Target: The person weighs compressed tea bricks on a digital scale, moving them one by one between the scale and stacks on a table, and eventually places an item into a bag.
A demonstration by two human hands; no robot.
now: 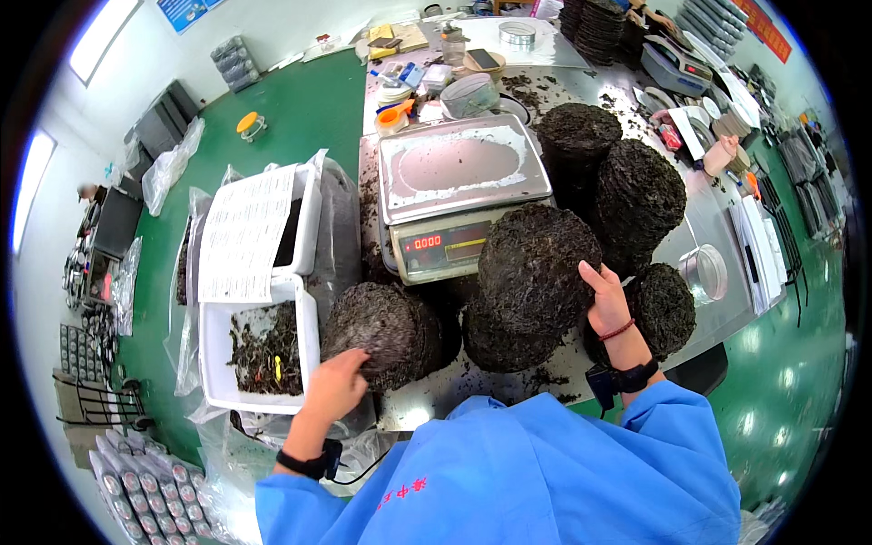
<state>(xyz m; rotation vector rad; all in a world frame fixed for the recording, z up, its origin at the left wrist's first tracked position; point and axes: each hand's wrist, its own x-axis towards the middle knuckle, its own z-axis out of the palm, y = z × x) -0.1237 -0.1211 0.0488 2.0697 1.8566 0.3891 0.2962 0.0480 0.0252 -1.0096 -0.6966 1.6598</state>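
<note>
My right hand point(605, 300) grips the right edge of a round, dark dried-seaweed cake point(538, 259), thumb on its upper face. The cake is tilted in front of the digital scale point(443, 242) and hides part of its front. Just below it stands a short seaweed stack point(507, 340), partly covered by the cake. On the left, my left hand point(335, 385) has its fingertips at the near edge of another seaweed stack point(381, 330). Its top is blurred, and whether the fingers pinch a cake cannot be told. The scale's metal pan point(463, 163) holds only small crumbs.
Left of the table, a white tub point(310, 340) holds seaweed scraps and a small yellow item; a printed sheet point(245, 231) lies over another tub. Taller seaweed stacks point(640, 197) rise right of the scale. A clear ring point(703, 272) stands near the right edge. A person's arm point(654, 15) shows far back.
</note>
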